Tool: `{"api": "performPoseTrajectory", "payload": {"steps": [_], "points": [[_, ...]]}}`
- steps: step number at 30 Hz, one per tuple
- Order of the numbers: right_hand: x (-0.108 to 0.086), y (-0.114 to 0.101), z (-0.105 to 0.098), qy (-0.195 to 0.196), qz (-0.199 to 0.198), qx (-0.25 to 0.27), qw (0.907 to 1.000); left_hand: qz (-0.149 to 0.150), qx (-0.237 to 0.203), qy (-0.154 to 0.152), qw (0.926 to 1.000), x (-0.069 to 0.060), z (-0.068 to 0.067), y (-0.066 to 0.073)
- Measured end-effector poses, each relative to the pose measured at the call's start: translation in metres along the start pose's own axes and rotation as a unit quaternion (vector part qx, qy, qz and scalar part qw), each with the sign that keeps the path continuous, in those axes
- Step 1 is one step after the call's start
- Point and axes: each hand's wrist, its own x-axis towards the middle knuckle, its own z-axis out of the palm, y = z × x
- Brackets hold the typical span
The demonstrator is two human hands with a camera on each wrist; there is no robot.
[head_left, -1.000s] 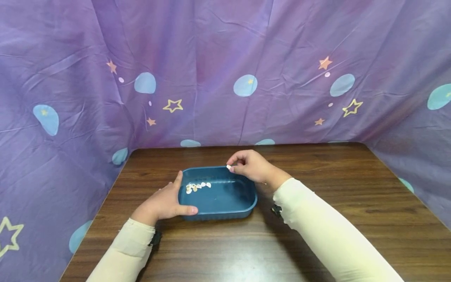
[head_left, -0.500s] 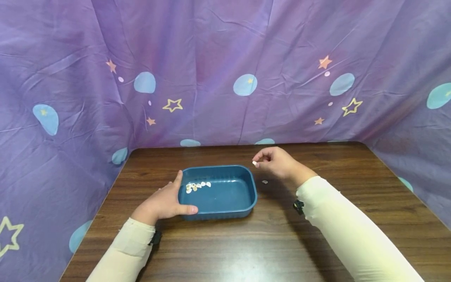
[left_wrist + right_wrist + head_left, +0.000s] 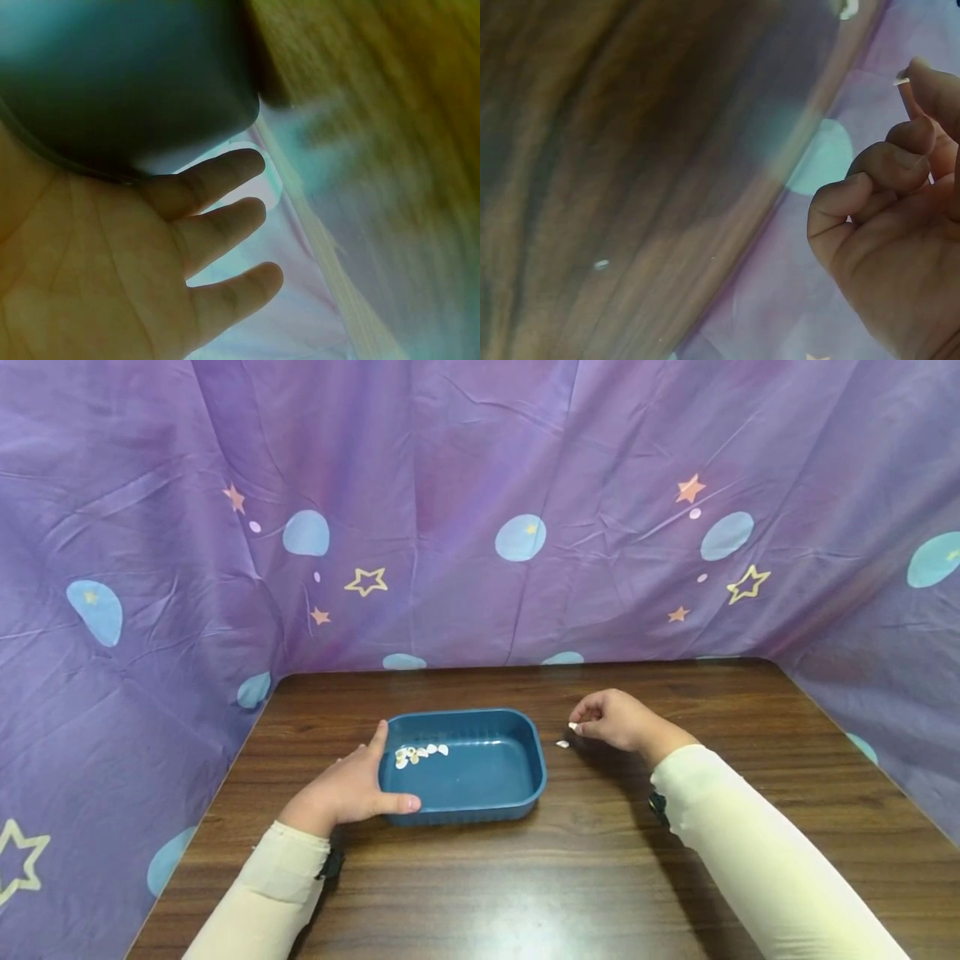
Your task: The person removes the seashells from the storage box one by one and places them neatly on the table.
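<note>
A blue rectangular tray (image 3: 471, 814) stands on the table. My left hand (image 3: 347, 789) rests against its left end, thumb on the front rim and forefinger at the back corner. In the left wrist view the other fingers (image 3: 217, 232) stretch out straight beside the tray wall. Several small white and tan shells (image 3: 415, 755) lie in the tray's left part. Right of the tray, my right hand (image 3: 618, 720) pinches one small white shell (image 3: 573, 727) between thumb and forefinger, low over the table. Another small white shell (image 3: 562, 744) lies on the table close by.
The brown wood-grain table (image 3: 480, 877) spreads around the tray. A purple curtain (image 3: 442, 627) with stars and blobs hangs behind it and on both sides. In the right wrist view a tiny pale speck (image 3: 601, 265) shows on the tabletop.
From over the tray's back rim, my right hand has moved right and then lower, still pinching a white shell. The shell on the table has come into fuller view. My left hand has stayed.
</note>
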Motion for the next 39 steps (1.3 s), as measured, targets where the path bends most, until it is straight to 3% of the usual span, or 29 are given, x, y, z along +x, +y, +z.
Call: {"api": "performPoseTrajectory", "payload": {"steps": [9, 22, 32, 39], "points": [[-0.001, 0.003, 0.004, -0.039, 0.014, -0.039, 0.9984, 0.0, 0.002, -0.001, 1.0, -0.001, 0.0, 0.002], [0.001, 0.003, 0.007, -0.058, 0.04, -0.086, 0.9938, 0.003, 0.001, 0.002, 1.0, 0.001, 0.001, -0.001], [0.001, 0.002, 0.006, -0.053, 0.025, -0.111, 0.992, -0.004, 0.007, -0.005, 1.0, -0.002, -0.002, 0.002], [0.004, -0.008, 0.002, -0.013, 0.01, -0.06, 0.9981, -0.006, 0.006, -0.006, 0.9999, -0.001, -0.001, 0.002]]}}
